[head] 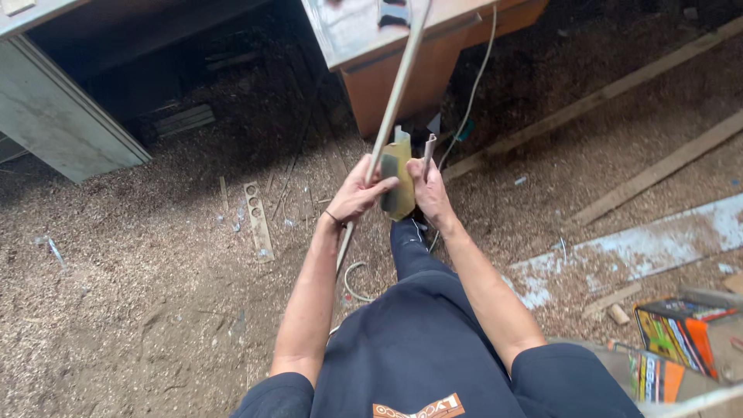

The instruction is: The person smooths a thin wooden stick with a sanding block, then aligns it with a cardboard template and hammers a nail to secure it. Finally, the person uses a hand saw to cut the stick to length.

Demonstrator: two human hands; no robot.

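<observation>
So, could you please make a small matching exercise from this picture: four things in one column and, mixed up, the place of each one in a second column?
Things:
1. long pale rod
2. yellowish folded sheet
3. wooden strip with round holes
4. colourful boxes

Places:
A. lying flat on the sawdust floor, to the left of the arms
B. at the lower right edge of the picture
C. gripped by the left hand, slanting up toward the desk
D. between both hands, the right hand at its right edge

Pairs: 1-C, 2-D, 3-A, 4-B
</observation>
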